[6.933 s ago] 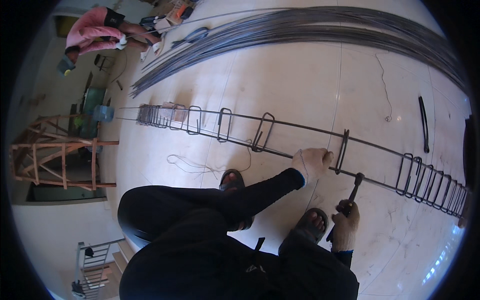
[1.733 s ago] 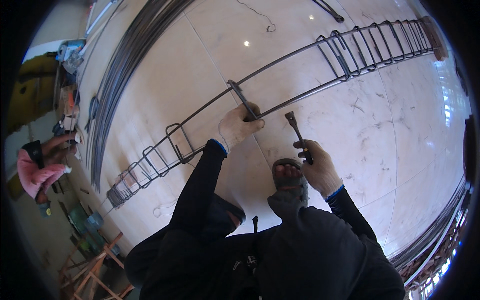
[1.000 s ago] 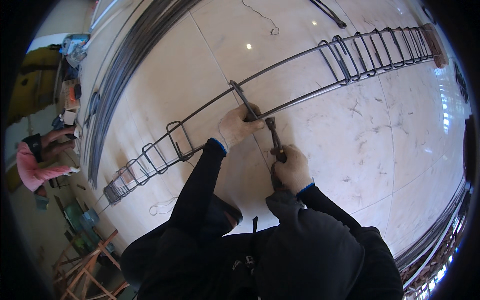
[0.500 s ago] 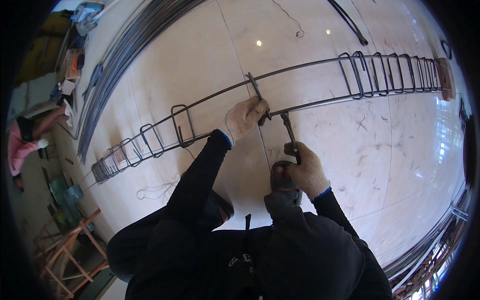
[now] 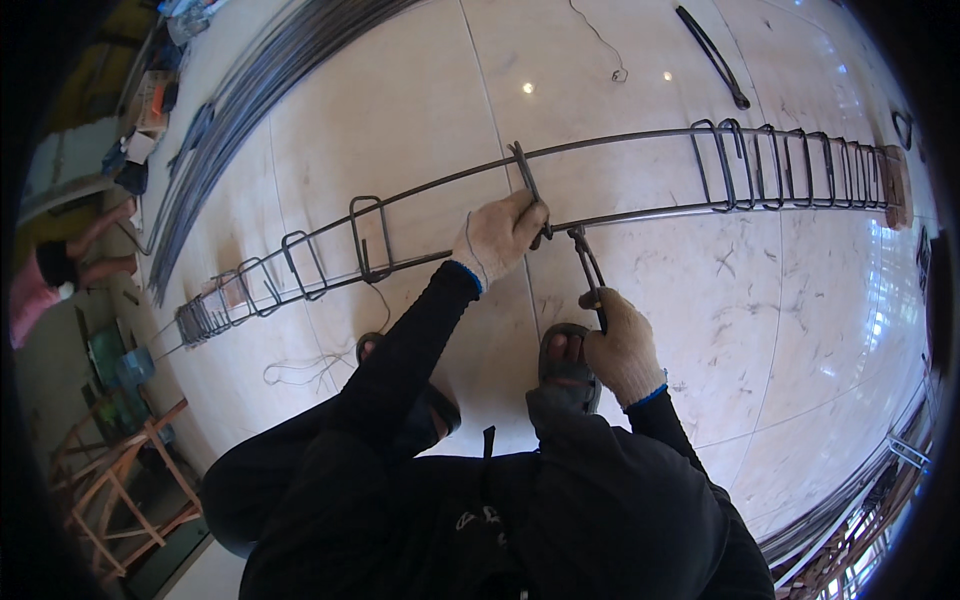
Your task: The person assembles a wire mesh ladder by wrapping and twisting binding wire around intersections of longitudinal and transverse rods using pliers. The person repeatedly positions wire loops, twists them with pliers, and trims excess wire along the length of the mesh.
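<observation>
Steel bars of a long rebar cage (image 5: 640, 215) lie on the pale tiled floor (image 5: 780, 300), long axis running left to right across the view, just beyond the person's feet. One stirrup (image 5: 524, 172) crosses the bars at mid-length, tilted; the left hand (image 5: 497, 237), gloved, is clenched around its near end where it meets the near bar. The right hand (image 5: 622, 345), also gloved, sits nearer and slightly right, closed on the handle of a hooked tying tool (image 5: 588, 268). The tool's shaft points far-left, its tip touching the near bar just right of the left hand. Left hand is thus on the joint; right hand is nearer the body, wrist bent upward. More stirrups (image 5: 800, 165) are bunched at the far right end.
</observation>
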`<state>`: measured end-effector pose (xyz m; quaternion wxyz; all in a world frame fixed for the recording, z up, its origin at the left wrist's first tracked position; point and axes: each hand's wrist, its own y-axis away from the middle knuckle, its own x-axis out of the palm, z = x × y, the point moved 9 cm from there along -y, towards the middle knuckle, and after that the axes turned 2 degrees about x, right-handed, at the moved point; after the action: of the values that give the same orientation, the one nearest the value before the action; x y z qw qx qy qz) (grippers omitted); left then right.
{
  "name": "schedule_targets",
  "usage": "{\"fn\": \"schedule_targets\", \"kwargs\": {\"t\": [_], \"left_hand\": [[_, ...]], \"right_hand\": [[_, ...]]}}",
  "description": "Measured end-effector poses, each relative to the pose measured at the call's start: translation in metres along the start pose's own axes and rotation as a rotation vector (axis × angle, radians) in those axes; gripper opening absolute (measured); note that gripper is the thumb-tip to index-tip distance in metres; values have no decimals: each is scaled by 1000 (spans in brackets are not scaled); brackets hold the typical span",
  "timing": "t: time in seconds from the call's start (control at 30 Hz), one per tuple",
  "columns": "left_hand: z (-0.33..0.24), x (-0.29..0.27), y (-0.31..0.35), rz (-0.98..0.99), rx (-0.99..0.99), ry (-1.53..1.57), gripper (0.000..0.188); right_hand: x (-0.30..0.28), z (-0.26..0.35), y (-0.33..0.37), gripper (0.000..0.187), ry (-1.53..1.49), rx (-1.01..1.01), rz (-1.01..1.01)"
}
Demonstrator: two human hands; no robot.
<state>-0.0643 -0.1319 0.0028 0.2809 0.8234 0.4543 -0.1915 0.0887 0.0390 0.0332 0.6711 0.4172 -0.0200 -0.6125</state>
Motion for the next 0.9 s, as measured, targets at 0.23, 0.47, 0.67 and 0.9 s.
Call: {"fn": "schedule_targets", "kwargs": {"t": [0.23,0.47,0.67,0.9], "left_hand": [[-1,2,-1,23,-19,16,40],[-1,3,-3,34,-11,8,39],[1,3,-1,36,-25,16,41],[2,5,-3,41,8,21,41]], "right_hand": [[3,11,-5,31,138,-44,-84],[32,-6,-6,22,-130,-107,-231],[18,-4,2,15,-29,-48,-287],[25,-45,15,14,66,96,-209]]}}
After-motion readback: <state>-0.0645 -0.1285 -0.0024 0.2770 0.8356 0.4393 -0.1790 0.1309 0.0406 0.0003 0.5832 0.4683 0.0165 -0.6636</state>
